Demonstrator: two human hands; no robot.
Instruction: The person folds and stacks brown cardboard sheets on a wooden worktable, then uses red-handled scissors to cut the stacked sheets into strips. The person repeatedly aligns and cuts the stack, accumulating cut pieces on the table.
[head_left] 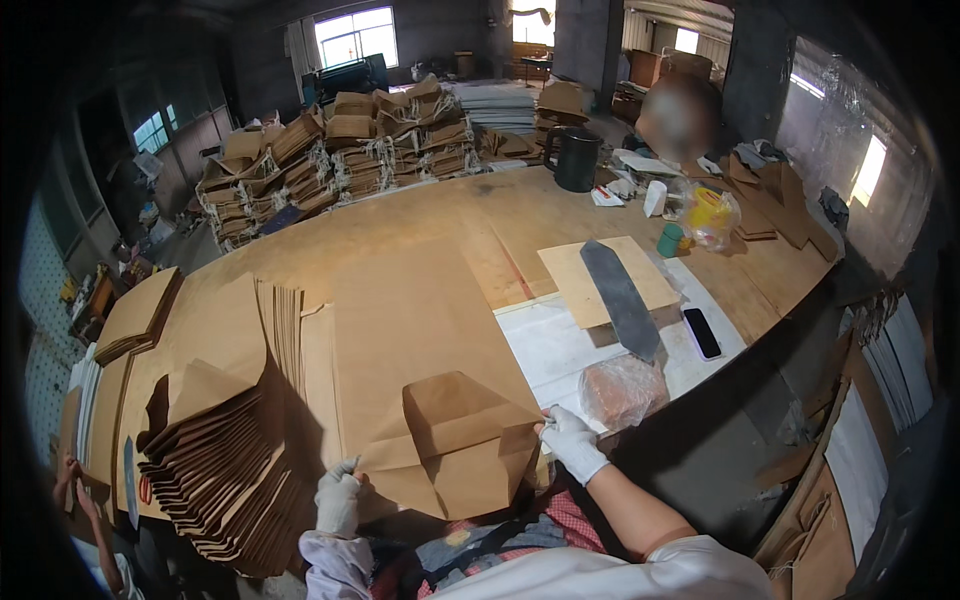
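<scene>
Right of the fanned paper stack [215, 465], brown paper [425, 330] was spread on the table [400, 220], its near left edge pinched by the left hand [338, 498], how firmly being unclear. Its right corner was gripped by the right hand [572, 443]; by uneven pulling, the opened flaps [475, 478] could have been skewed or torn.

the room is dim, its walls [440, 40] dark grey. daylight whitens the back window [357, 38], with a pale curtain [297, 50] at its left; the left window [152, 133] looks bluish. clear plastic [822, 140] hangs at right. grey floor [715, 440] shows beyond the broad wooden desk's [430, 215] right edge.
</scene>
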